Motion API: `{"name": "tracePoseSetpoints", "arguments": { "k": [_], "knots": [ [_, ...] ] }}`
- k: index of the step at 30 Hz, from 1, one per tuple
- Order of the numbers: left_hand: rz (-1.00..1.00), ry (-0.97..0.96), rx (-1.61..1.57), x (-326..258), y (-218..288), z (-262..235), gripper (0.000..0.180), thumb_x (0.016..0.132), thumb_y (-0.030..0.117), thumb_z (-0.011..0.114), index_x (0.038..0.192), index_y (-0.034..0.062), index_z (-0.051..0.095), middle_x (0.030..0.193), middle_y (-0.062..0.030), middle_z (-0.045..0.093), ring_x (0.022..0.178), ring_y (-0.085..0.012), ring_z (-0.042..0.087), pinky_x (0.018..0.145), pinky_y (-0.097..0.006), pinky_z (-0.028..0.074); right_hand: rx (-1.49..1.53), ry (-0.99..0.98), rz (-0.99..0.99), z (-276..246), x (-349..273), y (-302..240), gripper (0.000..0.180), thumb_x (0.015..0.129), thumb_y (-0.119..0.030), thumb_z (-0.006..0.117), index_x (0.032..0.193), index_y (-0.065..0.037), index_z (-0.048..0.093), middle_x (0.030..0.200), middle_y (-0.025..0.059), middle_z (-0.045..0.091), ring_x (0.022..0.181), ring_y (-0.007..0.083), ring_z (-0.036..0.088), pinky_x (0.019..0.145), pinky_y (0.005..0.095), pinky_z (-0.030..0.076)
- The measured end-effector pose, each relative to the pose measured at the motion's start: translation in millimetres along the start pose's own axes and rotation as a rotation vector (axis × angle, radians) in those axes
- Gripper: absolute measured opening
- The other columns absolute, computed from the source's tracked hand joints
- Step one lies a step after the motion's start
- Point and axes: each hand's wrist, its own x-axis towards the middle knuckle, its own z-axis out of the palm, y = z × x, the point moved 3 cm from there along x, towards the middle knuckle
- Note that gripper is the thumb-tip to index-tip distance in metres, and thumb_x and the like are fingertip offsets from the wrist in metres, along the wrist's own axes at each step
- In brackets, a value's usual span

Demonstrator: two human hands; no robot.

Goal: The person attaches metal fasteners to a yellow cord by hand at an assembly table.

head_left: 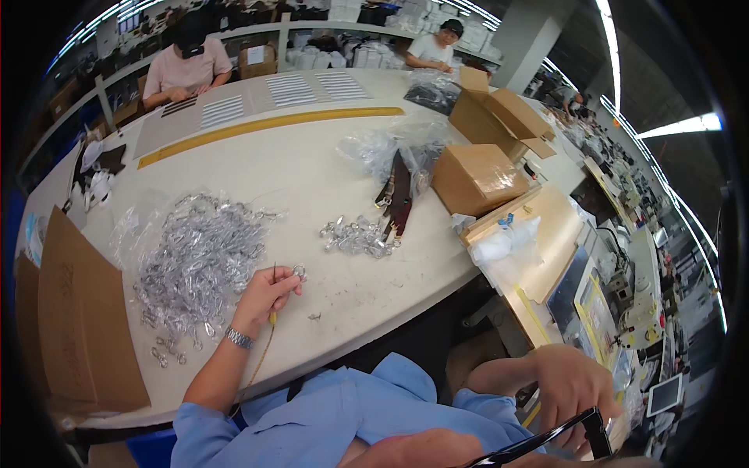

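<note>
My left hand rests on the white table, fingers pinched on a thin tool with a yellow handle and touching a small metal ring. A big heap of shiny metal buckles in clear wrap lies just left of it. A smaller cluster of buckles and dark leather straps lie farther right. My right hand is down at my lap, below the table edge, gripping a black strap-like frame. A silver watch is on my left wrist.
Flat cardboard sheets lie at the table's left end. Closed and open cardboard boxes stand at the right, with plastic bags beside them. Two other people work at the far side. Sewing machines stand at right.
</note>
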Motion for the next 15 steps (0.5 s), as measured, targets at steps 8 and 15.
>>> {"name": "tracePoseSetpoints", "arguments": {
  "k": [8,15],
  "knots": [
    [0.026,0.028,0.009,11,-10,9,0.017,0.103,0.015,0.071,0.111,-0.0002,0.071,0.093,-0.0047,0.077,0.048,0.0010,0.041,0.041,-0.019,0.027,0.270,0.505,-0.213,-82,-79,71,0.056,0.114,-0.042,0.048,0.100,0.006,0.073,0.063,0.0128,0.061,0.061,0.0266,0.070,0.052,0.0354,0.058],
    [0.172,0.110,0.063,7,17,3,0.024,0.103,0.013,0.069,0.123,-0.0006,0.068,0.097,-0.0048,0.077,0.051,0.0015,0.040,0.045,-0.017,0.031,-0.405,1.466,0.996,-172,-228,246,0.037,0.103,-0.024,0.072,0.129,0.001,0.067,0.105,0.0052,0.072,0.094,0.0128,0.070,0.079,0.0290,0.058]
  ]
}}
